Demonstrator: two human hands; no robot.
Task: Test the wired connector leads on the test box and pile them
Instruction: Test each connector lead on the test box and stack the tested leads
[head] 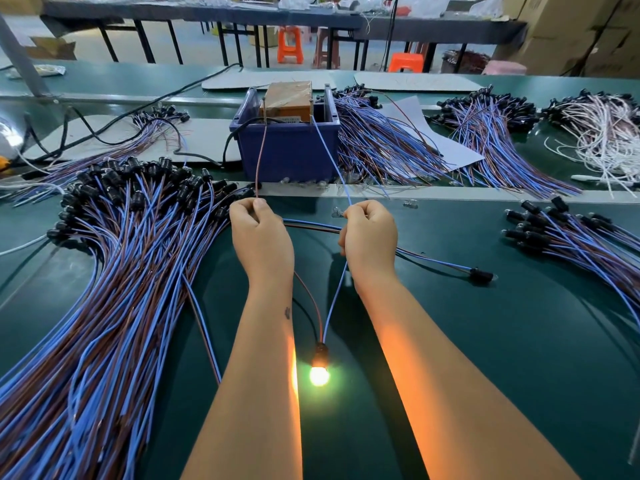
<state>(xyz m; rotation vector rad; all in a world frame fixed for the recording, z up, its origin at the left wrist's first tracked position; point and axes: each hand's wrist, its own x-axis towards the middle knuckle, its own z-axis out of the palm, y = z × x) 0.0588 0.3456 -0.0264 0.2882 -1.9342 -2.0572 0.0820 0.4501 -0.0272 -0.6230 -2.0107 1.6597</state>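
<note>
The test box (289, 147) is a blue bin holding a brown unit, at the middle back of the green table (502, 341). My left hand (258, 233) pinches a brown wire (260, 157) that runs up to a post on the box. My right hand (370, 233) pinches a blue wire (329, 157) running to the other post. Both wires hang down between my forearms to a black socket (320, 353) whose bulb (319, 375) glows bright. A large pile of blue-and-brown leads (114, 271) with black sockets lies to the left.
One single lead (481, 274) lies right of my right hand. A smaller pile (581, 240) sits at the right. More bundles (381, 140) lie behind and beside the box, white-wired ones (602, 126) at far right. Black cables (104, 133) run at the back left.
</note>
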